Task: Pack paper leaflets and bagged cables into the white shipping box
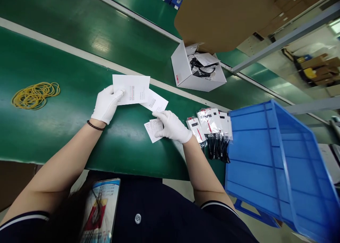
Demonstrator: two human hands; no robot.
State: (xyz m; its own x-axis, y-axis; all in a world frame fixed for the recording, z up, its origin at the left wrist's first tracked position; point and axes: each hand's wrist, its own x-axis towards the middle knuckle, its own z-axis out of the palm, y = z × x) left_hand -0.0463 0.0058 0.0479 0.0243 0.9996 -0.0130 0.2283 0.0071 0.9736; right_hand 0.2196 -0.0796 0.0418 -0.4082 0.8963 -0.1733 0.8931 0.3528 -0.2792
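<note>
Both my hands wear white gloves. My left hand point(107, 104) pinches a white printed sheet point(132, 89) by its left edge and holds it just above the green belt point(53, 122). A second white sheet point(154, 101) juts out from under the first. My right hand point(172, 126) is closed on small folded leaflets point(152, 129), and its index finger touches the second sheet's lower edge.
A pile of yellow rubber bands point(35, 95) lies at the left. Bagged black cables with white cards point(212, 129) lie beside a blue plastic bin point(278, 165). An open white box point(196, 70) of cables stands further back, under a brown cardboard flap point(225, 12).
</note>
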